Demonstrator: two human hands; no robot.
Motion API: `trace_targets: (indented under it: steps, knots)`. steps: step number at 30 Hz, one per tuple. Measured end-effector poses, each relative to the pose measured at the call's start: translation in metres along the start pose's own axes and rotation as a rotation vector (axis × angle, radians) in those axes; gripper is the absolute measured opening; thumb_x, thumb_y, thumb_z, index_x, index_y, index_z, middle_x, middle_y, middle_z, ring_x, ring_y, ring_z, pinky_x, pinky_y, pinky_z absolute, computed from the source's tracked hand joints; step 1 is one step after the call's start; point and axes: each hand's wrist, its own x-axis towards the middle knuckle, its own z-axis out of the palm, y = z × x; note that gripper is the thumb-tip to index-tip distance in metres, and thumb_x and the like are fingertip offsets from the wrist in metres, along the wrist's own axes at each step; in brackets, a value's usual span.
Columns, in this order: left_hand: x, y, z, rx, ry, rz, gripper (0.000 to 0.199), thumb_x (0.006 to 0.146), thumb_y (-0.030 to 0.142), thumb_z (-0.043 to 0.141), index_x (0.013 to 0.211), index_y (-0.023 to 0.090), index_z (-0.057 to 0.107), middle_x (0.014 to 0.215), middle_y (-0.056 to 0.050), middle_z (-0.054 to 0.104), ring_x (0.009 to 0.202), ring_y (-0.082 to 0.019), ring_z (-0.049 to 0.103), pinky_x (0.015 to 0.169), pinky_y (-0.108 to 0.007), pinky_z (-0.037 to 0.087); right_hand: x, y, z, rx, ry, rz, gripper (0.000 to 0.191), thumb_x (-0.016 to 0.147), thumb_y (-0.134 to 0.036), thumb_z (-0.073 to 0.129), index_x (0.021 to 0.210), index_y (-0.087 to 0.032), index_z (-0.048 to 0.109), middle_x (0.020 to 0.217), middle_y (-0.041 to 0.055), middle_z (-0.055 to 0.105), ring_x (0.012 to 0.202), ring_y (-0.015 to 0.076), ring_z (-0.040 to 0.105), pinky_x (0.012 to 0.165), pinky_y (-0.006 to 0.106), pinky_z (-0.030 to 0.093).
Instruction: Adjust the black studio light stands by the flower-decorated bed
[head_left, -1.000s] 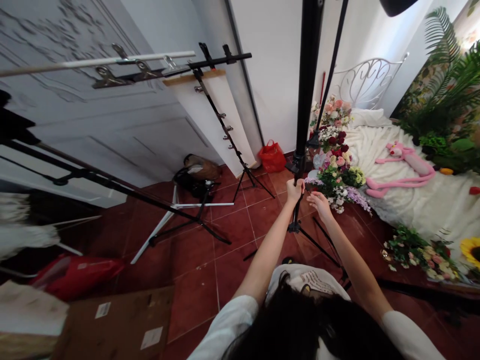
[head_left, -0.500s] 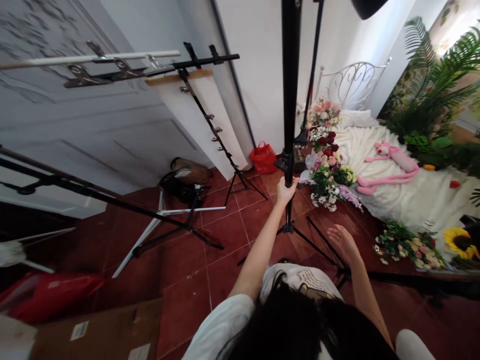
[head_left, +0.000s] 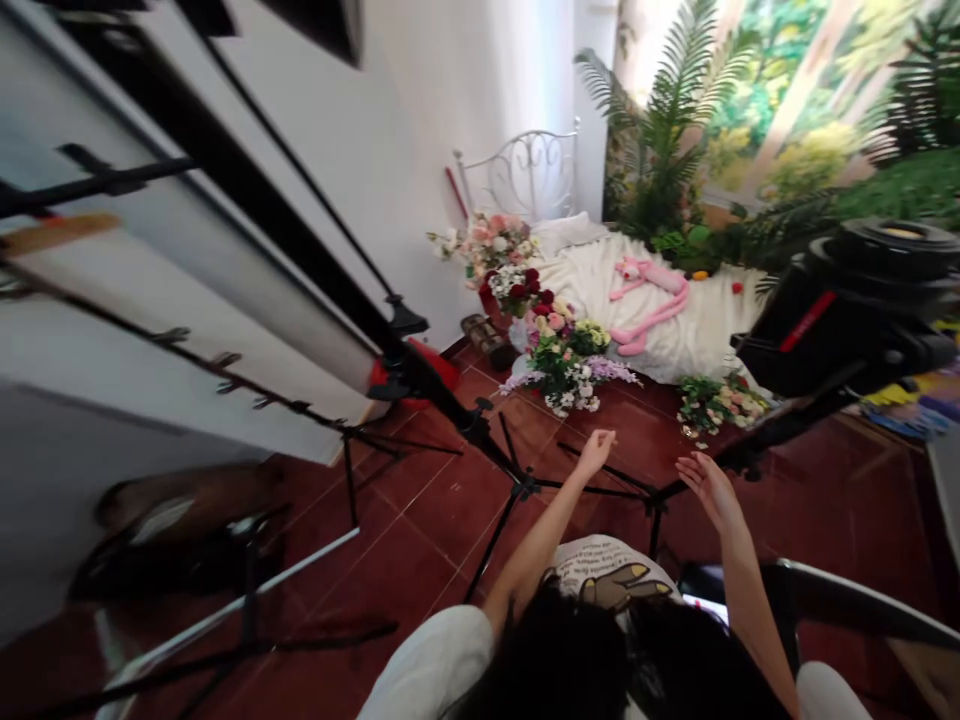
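My left hand [head_left: 598, 451] is in the air in front of my body, off the black light stand [head_left: 480, 430], its fingers loosely bent and holding nothing. To its right, my right hand [head_left: 710, 490] is raised with the fingers apart and nothing in it. The stand leans across the view at the left, its tripod legs on the red tiles. Close to my right hand is a second black stand [head_left: 757, 440], which carries a studio light [head_left: 832, 300] with a red label.
A pink plush toy [head_left: 652, 290] lies on a white-draped bed [head_left: 705, 330]. Artificial flowers [head_left: 555, 340] stand beside it. At left are a backdrop stand [head_left: 285, 400] with clips, a red bag [head_left: 431, 375] and a dark bag [head_left: 187, 530]. A chair [head_left: 862, 590] is behind my right arm.
My left hand has let go of the light stand's pole and moved right, nearer my right hand. The view has turned to the right, bringing the studio light into sight.
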Motion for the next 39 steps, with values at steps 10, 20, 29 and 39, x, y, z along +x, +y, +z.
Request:
trace_targets:
  steps: [10, 20, 29, 39]
  knots:
    - [0.047, 0.150, 0.175, -0.360, -0.629, 0.221, 0.053, 0.087, 0.066, 0.063, 0.115, 0.020, 0.067, 0.118, -0.013, 0.071, 0.116, -0.024, 0.067, 0.103, -0.038, 0.051, -0.068, 0.003, -0.030, 0.162, 0.217, -0.090, 0.033, 0.069, -0.044, 0.086, 0.090, -0.025, 0.069, 0.086, 0.0056, 0.080, 0.086, 0.0235, 0.079, 0.081, 0.036, 0.063]
    - [0.012, 0.159, 0.221, -0.510, -0.678, 0.002, 0.081, 0.083, 0.090, 0.030, 0.084, 0.017, 0.067, 0.081, -0.012, 0.074, 0.072, -0.020, 0.068, 0.069, -0.035, 0.056, -0.096, 0.002, -0.039, 0.560, 0.231, -0.057, 0.013, 0.080, -0.033, 0.078, 0.087, -0.026, 0.069, 0.083, 0.0006, 0.077, 0.080, 0.0144, 0.075, 0.073, 0.024, 0.060]
    - [0.002, 0.152, 0.214, -0.253, -0.523, 0.062, 0.047, 0.083, 0.062, 0.066, 0.069, 0.017, 0.067, 0.077, -0.007, 0.072, 0.076, -0.018, 0.067, 0.076, -0.030, 0.052, -0.072, -0.025, -0.014, 0.773, -0.054, 0.061, 0.022, 0.088, -0.040, 0.074, 0.091, -0.019, 0.067, 0.076, 0.0002, 0.069, 0.063, 0.0089, 0.062, 0.053, 0.015, 0.052]
    - [0.006, 0.147, 0.216, -0.202, -0.565, 0.053, 0.052, 0.080, 0.067, 0.065, 0.066, 0.017, 0.062, 0.058, 0.001, 0.057, 0.058, -0.012, 0.051, 0.065, -0.028, 0.043, -0.047, -0.026, -0.002, 1.003, -0.230, -0.013, 0.059, 0.094, -0.035, 0.070, 0.062, -0.024, 0.022, 0.049, -0.0093, 0.034, 0.042, 0.0053, 0.037, 0.035, 0.013, 0.031]
